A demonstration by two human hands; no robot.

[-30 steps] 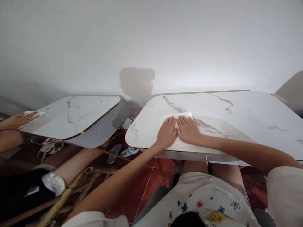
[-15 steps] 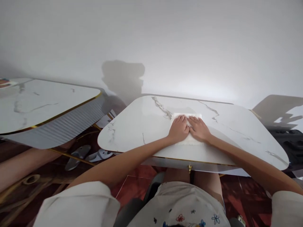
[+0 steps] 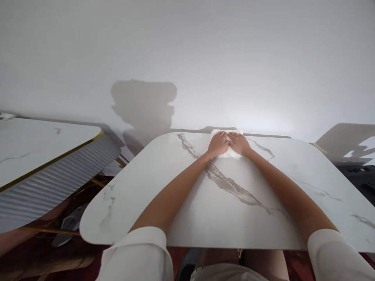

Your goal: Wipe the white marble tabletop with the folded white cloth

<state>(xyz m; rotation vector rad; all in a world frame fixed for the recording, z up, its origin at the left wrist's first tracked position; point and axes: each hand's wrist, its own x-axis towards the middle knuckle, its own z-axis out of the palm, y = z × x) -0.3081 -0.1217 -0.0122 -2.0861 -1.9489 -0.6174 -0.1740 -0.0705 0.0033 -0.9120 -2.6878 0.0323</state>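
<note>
My left hand [image 3: 218, 143] lies flat on a white cloth or paper towel [image 3: 230, 153], its fingers pointing toward the wall. Beside it my right hand [image 3: 240, 144] presses on the same white sheet, also flat, and the two hands meet near the thumbs. The sheet rests on a white marble-patterned table [image 3: 140, 191] at its far edge, close to the wall. Both arms reach straight out across the tabletop, and grey veining shows between them. The hands partly cover the sheet.
The wall [image 3: 222, 58] rises directly behind the table. At left stands another marble-patterned table [image 3: 52, 148] with a gold edge and ribbed side. A person's leg [image 3: 17, 240] shows beneath it. A black object [image 3: 359, 179] sits beyond the right edge.
Both hands have slid the white sheet away from me, from mid-table to the far edge. My view has come closer over the table, and my arms are stretched further.
</note>
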